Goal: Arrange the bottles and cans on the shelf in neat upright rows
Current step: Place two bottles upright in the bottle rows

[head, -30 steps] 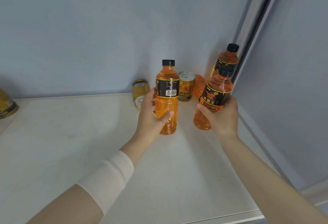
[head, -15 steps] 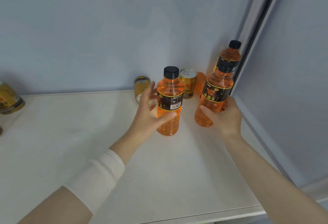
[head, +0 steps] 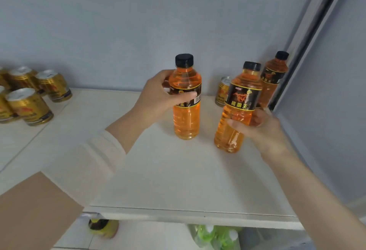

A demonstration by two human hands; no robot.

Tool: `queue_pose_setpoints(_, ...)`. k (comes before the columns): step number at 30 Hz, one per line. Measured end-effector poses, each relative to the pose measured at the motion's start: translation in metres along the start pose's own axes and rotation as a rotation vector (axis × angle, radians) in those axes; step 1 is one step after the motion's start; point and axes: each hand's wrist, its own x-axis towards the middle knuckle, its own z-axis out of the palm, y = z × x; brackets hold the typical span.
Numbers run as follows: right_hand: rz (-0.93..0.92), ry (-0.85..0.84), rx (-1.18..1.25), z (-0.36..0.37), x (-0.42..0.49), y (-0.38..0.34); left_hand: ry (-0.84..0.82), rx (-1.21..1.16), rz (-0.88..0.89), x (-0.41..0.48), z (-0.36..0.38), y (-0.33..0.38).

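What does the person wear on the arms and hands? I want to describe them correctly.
The left forearm wears a cream-white fabric sleeve, smooth and plain, ending short of the wrist. The left hand and right hand are bare: no gloves, rings or watch visible. The right arm has no sleeve.

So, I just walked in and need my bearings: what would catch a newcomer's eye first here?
The left hand grips an upright orange bottle in the middle of the shelf, and the right hand holds a tilted orange bottle beside it. Gold cans cluster at far left.
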Motion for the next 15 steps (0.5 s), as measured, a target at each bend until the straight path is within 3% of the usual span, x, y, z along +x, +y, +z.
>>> queue_pose_setpoints(7, -0.058, -0.24, 0.092, 0.108, -0.047, -0.057, 0.286, 0.108, -0.024, -0.068, -0.134, 0.032)
queue_pose_setpoints(15, -0.1, -0.51, 0.147, 0.3, -0.14, -0.139, 0.498, 0.254, -0.043, -0.189, -0.341, 0.024)
